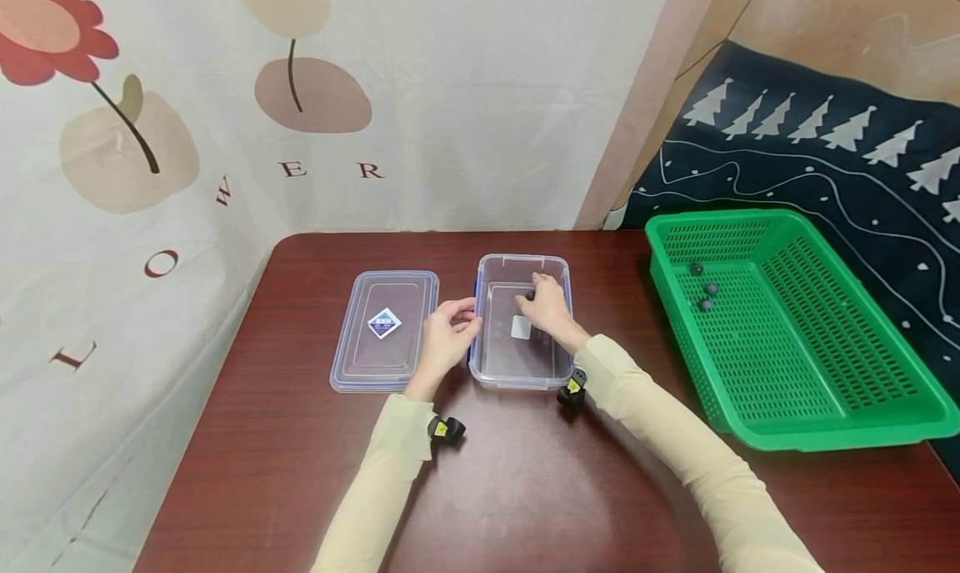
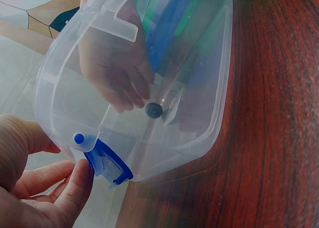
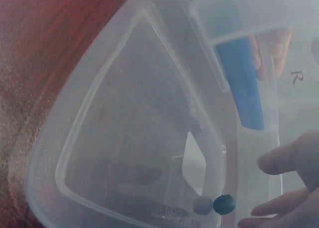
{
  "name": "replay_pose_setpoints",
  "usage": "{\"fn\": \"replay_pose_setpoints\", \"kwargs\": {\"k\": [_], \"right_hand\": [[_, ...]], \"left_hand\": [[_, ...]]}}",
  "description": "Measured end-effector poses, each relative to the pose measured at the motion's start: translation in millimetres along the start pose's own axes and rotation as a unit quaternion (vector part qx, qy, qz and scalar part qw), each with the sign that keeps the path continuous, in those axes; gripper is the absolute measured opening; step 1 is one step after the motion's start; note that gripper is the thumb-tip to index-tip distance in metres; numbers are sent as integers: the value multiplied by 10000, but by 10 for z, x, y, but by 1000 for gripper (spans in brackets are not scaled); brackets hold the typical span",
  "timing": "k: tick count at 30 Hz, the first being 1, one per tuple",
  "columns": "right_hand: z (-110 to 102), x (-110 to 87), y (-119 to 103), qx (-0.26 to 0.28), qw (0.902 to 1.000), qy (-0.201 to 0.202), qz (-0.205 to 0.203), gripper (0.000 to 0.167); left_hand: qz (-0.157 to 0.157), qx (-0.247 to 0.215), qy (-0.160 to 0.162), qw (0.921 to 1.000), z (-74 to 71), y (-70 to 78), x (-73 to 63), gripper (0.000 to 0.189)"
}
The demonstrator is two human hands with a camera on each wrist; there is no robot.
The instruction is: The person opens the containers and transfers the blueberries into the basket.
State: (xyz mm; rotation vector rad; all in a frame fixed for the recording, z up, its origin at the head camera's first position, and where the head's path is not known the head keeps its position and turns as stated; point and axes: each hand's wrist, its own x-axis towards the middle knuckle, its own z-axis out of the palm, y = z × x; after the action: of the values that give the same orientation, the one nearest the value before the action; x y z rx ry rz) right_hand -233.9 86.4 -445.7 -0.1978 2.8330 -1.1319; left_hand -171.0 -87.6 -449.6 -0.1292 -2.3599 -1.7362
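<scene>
A clear plastic box (image 1: 498, 356) with blue side latches stands uncovered on the table. Inside it, my right hand (image 1: 547, 306) reaches down with spread fingers. A small dark ball (image 3: 224, 204) sits on the box floor right by those fingertips, beside a white label (image 3: 194, 164); the ball also shows through the wall in the left wrist view. My left hand (image 1: 447, 335) is at the box's left side, its fingertips touching near the blue latch (image 2: 108, 161). The clear lid (image 1: 360, 352) with a blue diamond sticker lies flat left of that hand.
A green perforated basket (image 1: 750, 435) stands on the right of the table, with several small dark balls (image 1: 712, 289) toward its left side. White printed cloth (image 1: 480, 139) hangs behind the table, and dark tree-patterned fabric (image 1: 787, 164) is behind the basket.
</scene>
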Motion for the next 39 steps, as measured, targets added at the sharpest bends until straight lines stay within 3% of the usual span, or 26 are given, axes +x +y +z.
{"fn": "replay_pose_setpoints", "kwargs": {"k": [4, 7, 9, 13, 16, 26, 39], "right_hand": [[425, 389, 624, -245, 9996, 131, -22, 70], [653, 602, 938, -360, 9990, 254, 70, 68], [538, 512, 761, -252, 9993, 73, 258, 65], [138, 137, 135, -35, 9978, -233, 626, 56], [25, -5, -54, -20, 9978, -207, 631, 52], [11, -49, -86, -41, 9979, -109, 631, 50], [48, -41, -31, -65, 9997, -15, 253, 32]], "left_hand": [[-10, 13, 1, 10000, 2, 2, -2, 29], [-7, -17, 0, 10000, 3, 0, -4, 29], [-3, -39, -5, 10000, 3, -4, -3, 29], [-12, -46, -1, 10000, -3, 2, -4, 29], [-13, -19, -1, 10000, -9, 7, -7, 29], [4, 12, -22, 10000, -12, 4, -1, 29], [12, -10, -4, 10000, -9, -9, -1, 29]]}}
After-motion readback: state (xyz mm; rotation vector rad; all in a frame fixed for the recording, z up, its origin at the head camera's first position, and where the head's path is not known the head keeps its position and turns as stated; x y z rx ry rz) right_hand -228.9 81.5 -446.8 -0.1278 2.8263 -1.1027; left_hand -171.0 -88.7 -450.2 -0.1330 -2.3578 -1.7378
